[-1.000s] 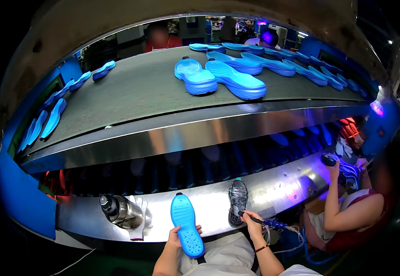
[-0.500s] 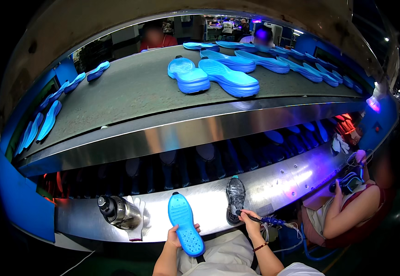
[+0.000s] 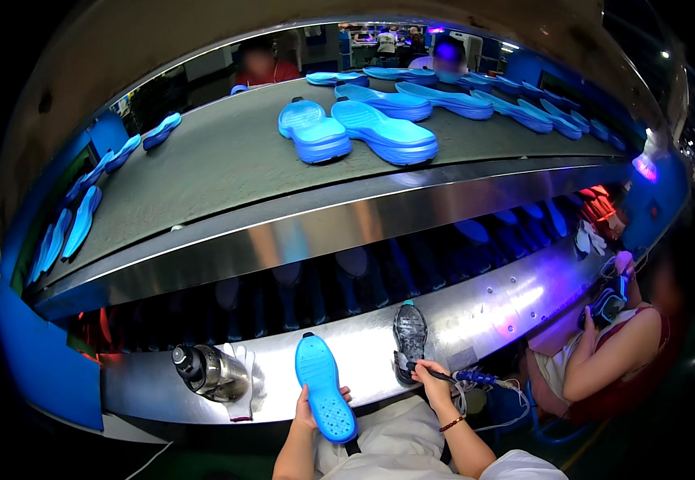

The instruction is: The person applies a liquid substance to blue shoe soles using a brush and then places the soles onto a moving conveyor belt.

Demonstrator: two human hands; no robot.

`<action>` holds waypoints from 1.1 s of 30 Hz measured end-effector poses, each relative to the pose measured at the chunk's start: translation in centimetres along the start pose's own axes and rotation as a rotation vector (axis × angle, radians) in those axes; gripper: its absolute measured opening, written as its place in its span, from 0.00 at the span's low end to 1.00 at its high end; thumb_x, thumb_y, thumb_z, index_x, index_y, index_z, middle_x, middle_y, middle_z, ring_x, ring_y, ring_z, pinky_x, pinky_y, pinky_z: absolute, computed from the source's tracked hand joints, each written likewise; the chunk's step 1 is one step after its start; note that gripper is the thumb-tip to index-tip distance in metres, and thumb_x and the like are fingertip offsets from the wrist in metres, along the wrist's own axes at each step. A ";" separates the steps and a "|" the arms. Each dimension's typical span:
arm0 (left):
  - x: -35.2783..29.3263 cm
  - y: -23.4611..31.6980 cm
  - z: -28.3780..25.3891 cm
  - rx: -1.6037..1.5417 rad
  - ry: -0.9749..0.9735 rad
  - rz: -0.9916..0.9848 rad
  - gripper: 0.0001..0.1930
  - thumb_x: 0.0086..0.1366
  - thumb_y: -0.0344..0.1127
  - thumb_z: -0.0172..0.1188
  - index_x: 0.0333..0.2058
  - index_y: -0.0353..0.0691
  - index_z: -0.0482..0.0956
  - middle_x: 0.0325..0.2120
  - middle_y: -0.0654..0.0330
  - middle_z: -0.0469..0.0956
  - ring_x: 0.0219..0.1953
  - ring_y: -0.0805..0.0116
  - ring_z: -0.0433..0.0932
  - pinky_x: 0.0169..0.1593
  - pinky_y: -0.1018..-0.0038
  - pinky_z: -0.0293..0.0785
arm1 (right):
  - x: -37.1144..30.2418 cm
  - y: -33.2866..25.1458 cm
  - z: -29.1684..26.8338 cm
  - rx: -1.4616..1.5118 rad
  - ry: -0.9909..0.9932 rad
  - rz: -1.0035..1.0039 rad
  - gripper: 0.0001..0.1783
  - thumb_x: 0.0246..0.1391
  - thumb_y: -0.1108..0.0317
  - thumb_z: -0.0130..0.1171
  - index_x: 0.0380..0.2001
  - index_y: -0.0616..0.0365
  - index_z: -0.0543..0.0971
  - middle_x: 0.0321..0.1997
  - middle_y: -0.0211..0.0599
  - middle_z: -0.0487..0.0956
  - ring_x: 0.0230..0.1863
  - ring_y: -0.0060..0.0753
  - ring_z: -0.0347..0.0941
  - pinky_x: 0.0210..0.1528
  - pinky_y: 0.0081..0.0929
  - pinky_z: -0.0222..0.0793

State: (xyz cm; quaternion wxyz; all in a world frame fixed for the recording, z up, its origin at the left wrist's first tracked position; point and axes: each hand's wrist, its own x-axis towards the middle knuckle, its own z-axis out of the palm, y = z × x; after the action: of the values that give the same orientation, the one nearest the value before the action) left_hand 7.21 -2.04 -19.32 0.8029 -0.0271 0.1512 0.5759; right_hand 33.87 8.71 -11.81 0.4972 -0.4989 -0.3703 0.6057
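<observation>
My left hand (image 3: 306, 409) grips a blue shoe sole (image 3: 318, 374) near its heel. The sole lies tilted over the bench edge and my lap, its inner face with small holes turned up. A slim dark tool (image 3: 437, 374), pinched in my right hand (image 3: 435, 389), reaches to the lower end of a dark shoe sole (image 3: 410, 330). That dark sole rests on the metal bench, toe pointing away from me. Behind the tool runs a blue coiled hose (image 3: 475, 377). What its tip is, I cannot make out.
A metal bottle (image 3: 218, 373) lies by a white glove (image 3: 242, 384) on the bench (image 3: 371, 376). Above, a belt (image 3: 211, 164) carries several blue soles (image 3: 386, 132). Dark soles (image 3: 353, 268) sit underneath. A co-worker's arm (image 3: 611, 352) is at right, near another glove (image 3: 589, 240).
The whole view has shifted slightly, so the belt soles appear a little further left. The tool has shifted slightly at the dark sole's lower end. My left hand keeps its hold on the blue sole.
</observation>
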 end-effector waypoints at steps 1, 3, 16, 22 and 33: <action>0.3 -0.1 0.2 0.049 0.018 0.017 0.47 0.51 0.65 0.46 0.58 0.33 0.47 0.52 0.37 0.60 0.53 0.41 0.62 0.55 0.49 0.58 | 0.0 -0.1 -0.1 0.005 0.000 0.012 0.09 0.49 0.72 0.56 0.34 0.66 0.75 0.29 0.37 0.76 0.28 0.22 0.73 0.32 0.16 0.70; 1.1 -0.7 1.0 0.104 0.042 0.037 0.46 0.51 0.65 0.47 0.57 0.32 0.48 0.51 0.37 0.61 0.52 0.42 0.63 0.54 0.50 0.59 | 0.1 -0.5 -0.6 0.006 -0.003 0.011 0.09 0.50 0.72 0.56 0.34 0.66 0.75 0.29 0.36 0.76 0.27 0.21 0.73 0.32 0.16 0.70; 0.4 -2.1 4.5 0.235 0.177 0.181 0.37 0.50 0.57 0.50 0.51 0.32 0.59 0.44 0.44 0.68 0.46 0.50 0.68 0.50 0.56 0.64 | 0.1 -2.6 -0.4 0.154 -0.194 0.076 0.16 0.49 0.71 0.56 0.43 0.62 0.74 0.36 0.34 0.76 0.33 0.18 0.72 0.36 0.14 0.69; 2.4 -1.2 12.2 0.342 -0.008 0.103 0.50 0.48 0.74 0.40 0.60 0.40 0.47 0.55 0.41 0.56 0.55 0.48 0.60 0.56 0.54 0.56 | -1.9 -9.9 1.2 0.323 -0.247 -0.068 0.15 0.44 0.79 0.56 0.39 0.65 0.73 0.41 0.42 0.75 0.33 0.23 0.72 0.37 0.17 0.69; 1.7 -3.8 18.7 0.175 -0.267 0.136 0.54 0.46 0.79 0.17 0.57 0.37 0.52 0.46 0.41 0.66 0.47 0.48 0.69 0.49 0.50 0.64 | -0.5 -12.6 8.5 0.349 -0.537 0.009 0.11 0.44 0.78 0.55 0.35 0.66 0.74 0.37 0.42 0.77 0.30 0.20 0.67 0.35 0.20 0.67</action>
State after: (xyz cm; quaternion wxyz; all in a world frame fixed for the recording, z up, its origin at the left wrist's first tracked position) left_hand 15.25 2.32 -2.51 0.7744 0.1298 0.0941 0.6120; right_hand 28.51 11.49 2.13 0.4572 -0.2299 -0.3765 0.7722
